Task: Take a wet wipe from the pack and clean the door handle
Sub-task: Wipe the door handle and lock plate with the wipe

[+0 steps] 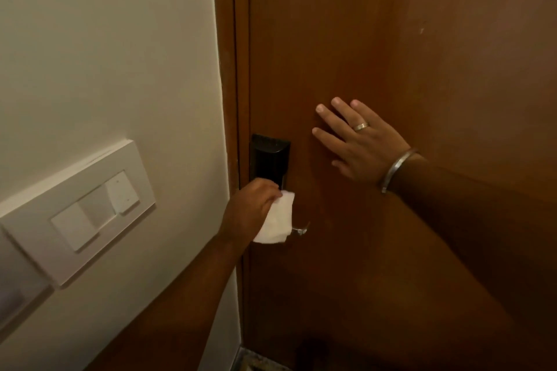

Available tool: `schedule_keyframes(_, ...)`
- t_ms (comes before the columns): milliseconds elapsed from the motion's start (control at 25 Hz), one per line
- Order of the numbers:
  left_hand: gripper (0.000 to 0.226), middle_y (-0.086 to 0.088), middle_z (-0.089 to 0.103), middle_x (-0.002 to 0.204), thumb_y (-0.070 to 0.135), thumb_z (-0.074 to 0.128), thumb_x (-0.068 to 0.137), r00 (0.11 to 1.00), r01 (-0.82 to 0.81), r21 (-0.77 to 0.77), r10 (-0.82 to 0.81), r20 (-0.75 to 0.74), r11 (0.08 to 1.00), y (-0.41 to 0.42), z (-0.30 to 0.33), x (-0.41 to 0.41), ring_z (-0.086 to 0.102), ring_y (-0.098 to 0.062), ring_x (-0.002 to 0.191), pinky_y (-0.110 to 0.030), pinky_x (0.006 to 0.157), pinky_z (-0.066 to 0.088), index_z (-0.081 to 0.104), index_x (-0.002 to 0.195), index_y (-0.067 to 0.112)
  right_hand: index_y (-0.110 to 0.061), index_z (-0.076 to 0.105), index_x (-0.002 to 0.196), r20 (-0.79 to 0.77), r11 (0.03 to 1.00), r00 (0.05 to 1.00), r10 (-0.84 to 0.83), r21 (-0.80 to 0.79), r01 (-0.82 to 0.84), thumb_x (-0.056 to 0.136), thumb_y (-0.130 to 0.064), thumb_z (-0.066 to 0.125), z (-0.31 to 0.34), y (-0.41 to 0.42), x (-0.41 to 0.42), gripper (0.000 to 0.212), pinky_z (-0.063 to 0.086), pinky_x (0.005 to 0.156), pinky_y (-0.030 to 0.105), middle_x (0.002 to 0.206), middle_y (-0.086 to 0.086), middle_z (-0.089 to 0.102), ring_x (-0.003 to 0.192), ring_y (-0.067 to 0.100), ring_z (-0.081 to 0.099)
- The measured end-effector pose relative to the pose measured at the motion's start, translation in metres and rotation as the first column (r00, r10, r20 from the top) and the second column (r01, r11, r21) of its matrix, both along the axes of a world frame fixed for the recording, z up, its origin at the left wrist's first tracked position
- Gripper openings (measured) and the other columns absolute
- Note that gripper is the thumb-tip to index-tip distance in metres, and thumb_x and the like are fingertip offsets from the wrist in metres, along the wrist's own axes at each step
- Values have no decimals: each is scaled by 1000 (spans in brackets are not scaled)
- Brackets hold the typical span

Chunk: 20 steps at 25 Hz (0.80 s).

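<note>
My left hand [251,208] is closed around a white wet wipe [278,218] and presses it over the door handle, of which only a metal tip [300,230] shows. Just above sits the black lock plate [269,161] on the brown wooden door [391,39]. My right hand [358,140] lies flat against the door, fingers spread, to the right of the lock plate, holding nothing. It wears a ring and a metal bangle. The wipe pack is not in view.
A cream wall [105,39] fills the left side, with a white switch panel [87,211] at lower left. The brown door frame [232,69] runs between wall and door. A strip of floor [256,361] shows at the bottom.
</note>
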<state>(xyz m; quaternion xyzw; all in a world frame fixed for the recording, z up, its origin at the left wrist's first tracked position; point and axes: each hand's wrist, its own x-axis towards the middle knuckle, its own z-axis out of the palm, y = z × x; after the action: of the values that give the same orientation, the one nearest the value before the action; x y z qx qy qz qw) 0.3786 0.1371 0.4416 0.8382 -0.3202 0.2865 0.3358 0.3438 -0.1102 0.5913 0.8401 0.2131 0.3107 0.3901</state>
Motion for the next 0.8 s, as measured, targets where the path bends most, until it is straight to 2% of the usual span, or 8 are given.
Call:
schedule_keyframes(80, 30, -10, 66, 90, 38, 56, 79, 989, -51, 206, 20, 147, 977, 5, -10, 8, 59, -23, 78, -29, 68, 46, 69, 88, 12, -18, 37, 153, 22, 998, 999, 48, -44, -47, 85, -57, 54, -2, -6, 11, 81, 18, 121, 50, 163, 18, 26, 149, 39, 26)
schedule_keyframes(120, 30, -13, 67, 85, 37, 59, 76, 992, -50, 243, 21, 122, 969, 7, -16, 8, 62, -27, 73, -35, 66, 52, 70, 86, 11, -17, 33, 155, 42, 995, 996, 73, -63, -70, 85, -60, 52, -5, -10, 14, 84, 14, 122, 50, 163, 18, 24, 150, 39, 24)
schedule_keyframes(320, 37, -37, 66, 87, 3, 67, 64, 994, 59, 31, -56, -97, 998, 9, -43, -4, 65, -51, 78, -71, 65, 49, 65, 96, -16, -12, 10, 159, 121, 985, 983, 135, -126, -119, 87, -71, 26, -19, -23, 30, 94, -9, 124, 49, 166, 19, -2, 152, 41, 1)
schedule_keyframes(400, 39, -35, 67, 90, 2, 77, 64, 998, 57, 108, -53, -37, 993, 14, -43, -9, 66, -49, 80, -67, 65, 52, 65, 97, -14, -11, 8, 160, 147, 982, 977, 153, -137, -133, 88, -73, 19, -23, -26, 34, 96, -8, 125, 50, 166, 20, -6, 153, 41, -3)
schedule_keyframes(480, 48, -23, 68, 106, 19, 84, 68, 987, -47, 415, -21, 159, 909, 18, -43, -14, 67, -37, 93, -51, 75, 54, 65, 108, 0, -10, 8, 160, 155, 978, 972, 176, -143, -154, 88, -75, 16, -25, -27, 37, 98, -6, 125, 50, 166, 21, -4, 153, 41, -2)
schedule_keyframes(520, 51, -18, 65, 118, 29, 79, 75, 987, -91, 500, 12, 159, 861, 20, -40, -17, 62, -33, 104, -49, 84, 51, 61, 117, 6, -9, 8, 160, 155, 976, 970, 187, -144, -165, 88, -76, 16, -25, -28, 38, 99, -4, 125, 50, 166, 21, -2, 153, 41, -1)
schedule_keyframes(680, 51, -16, 66, 119, 26, 84, 72, 986, -165, 582, 120, 115, 796, 26, -18, -6, 61, -33, 107, -48, 86, 51, 64, 116, 9, -8, 10, 160, 164, 971, 966, 201, -162, -174, 87, -78, 17, -23, -28, 36, 101, -3, 125, 50, 166, 22, 2, 153, 41, 3)
schedule_keyframes(800, 40, -16, 72, 101, 20, 88, 65, 982, -49, 591, -69, 175, 805, 7, -19, -10, 67, -31, 93, -46, 83, 54, 70, 98, 6, -8, 12, 160, 160, 968, 966, 205, -177, -177, 87, -78, 19, -22, -27, 35, 101, -1, 125, 50, 166, 22, 5, 153, 42, 6)
